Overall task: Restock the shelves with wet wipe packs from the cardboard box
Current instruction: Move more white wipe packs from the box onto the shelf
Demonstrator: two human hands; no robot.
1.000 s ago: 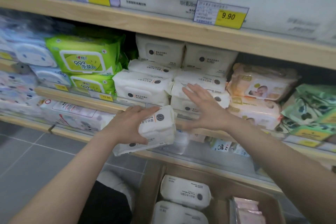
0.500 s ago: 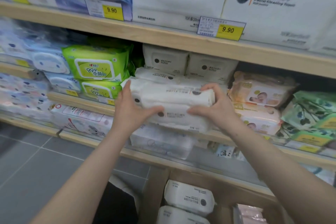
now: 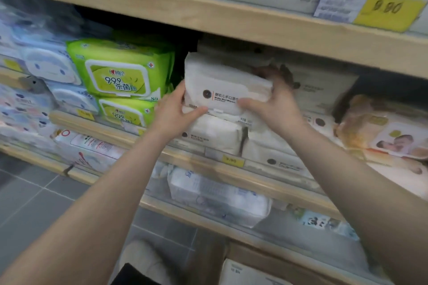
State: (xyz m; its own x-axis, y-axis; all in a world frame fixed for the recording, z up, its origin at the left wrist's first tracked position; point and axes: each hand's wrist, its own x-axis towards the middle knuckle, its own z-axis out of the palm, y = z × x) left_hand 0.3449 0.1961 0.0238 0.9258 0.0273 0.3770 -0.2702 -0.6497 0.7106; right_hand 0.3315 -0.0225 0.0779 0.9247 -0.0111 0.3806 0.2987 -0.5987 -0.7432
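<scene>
A white wet wipe pack [image 3: 220, 85] with a dark round logo sits tilted on top of the stacked white packs [image 3: 213, 134] on the middle shelf [image 3: 203, 157]. My left hand [image 3: 173, 111] grips its left end, thumb under the front edge. My right hand [image 3: 273, 102] grips its right end, fingers reaching over the top and thumb on the front. At the bottom edge the cardboard box [image 3: 259, 259] shows, with one white pack [image 3: 243, 273] partly visible inside.
Green wipe packs [image 3: 120, 71] stand just left of the white stack, blue packs [image 3: 48, 67] further left. Orange baby-print packs [image 3: 384, 132] lie to the right. The upper shelf board [image 3: 231, 18] hangs low over the stack. Grey floor tiles [image 3: 34, 201] lie below left.
Both hands carried the white pack up and back, from in front of the shelf edge onto the top of the white stack. The view moved closer to the shelf.
</scene>
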